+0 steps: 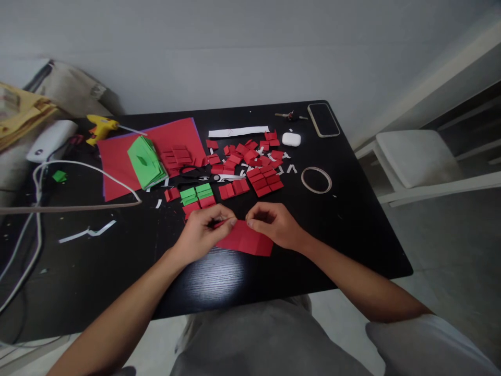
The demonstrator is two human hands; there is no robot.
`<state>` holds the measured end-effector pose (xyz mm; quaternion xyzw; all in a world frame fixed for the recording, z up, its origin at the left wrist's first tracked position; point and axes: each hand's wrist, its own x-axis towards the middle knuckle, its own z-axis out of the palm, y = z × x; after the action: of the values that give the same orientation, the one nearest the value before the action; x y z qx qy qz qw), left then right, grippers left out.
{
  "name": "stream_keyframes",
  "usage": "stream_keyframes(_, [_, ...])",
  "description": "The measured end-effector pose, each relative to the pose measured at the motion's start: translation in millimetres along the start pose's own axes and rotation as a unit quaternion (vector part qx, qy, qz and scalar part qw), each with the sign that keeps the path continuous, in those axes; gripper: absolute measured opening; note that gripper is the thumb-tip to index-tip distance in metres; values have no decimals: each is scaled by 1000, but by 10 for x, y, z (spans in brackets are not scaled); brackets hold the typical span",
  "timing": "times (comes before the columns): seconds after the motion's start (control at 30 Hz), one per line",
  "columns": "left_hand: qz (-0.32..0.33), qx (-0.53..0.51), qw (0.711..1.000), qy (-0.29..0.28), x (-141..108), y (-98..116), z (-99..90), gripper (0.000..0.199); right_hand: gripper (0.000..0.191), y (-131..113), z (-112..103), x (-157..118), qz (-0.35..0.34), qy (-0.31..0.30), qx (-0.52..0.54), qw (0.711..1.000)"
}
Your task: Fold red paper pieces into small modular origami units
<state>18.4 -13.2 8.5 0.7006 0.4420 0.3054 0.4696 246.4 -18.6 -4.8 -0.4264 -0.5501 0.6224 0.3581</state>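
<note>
A creased strip of red paper [248,239] hangs between my two hands, low over the near part of the black table. My left hand [205,230] pinches its upper edge between thumb and forefinger. A short way to the right, my right hand [276,223] pinches the same edge. Just beyond the left fingers lie folded green paper pieces [196,193] beside red ones, partly covered by that hand. Scissors [209,178] with black handles lie behind them, and a block of folded red paper [265,181] sits beyond the right hand.
Red folded pieces and white scraps scatter across the table [352,235]. At left are a green paper stack [146,163], red sheets [117,169], a yellow glue gun [100,129] and white cables [38,224]. A tape ring [316,180], white case [291,139], keys [291,115] and phone [323,120] lie right.
</note>
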Motion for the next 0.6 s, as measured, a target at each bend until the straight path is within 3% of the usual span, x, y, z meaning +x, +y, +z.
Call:
stream_keyframes(0.13, [-15, -9, 998, 66, 61, 15, -101, 20, 16, -20, -81, 53, 20, 36, 32, 999])
stream_keyframes(0.3, [-42, -25, 994, 96, 90, 71, -100, 23, 21, -44, -63, 62, 40, 44, 63, 996])
stream_keyframes(0.4, [-52, -29, 995, 81, 83, 71, -81, 25, 23, -37, -39, 50, 37, 52, 41, 997])
stream_keyframes(0.6, [-43, -19, 999, -1, 53, 6, -53, 24, 26, -42, -17, 22, 31, 39, -7, 999])
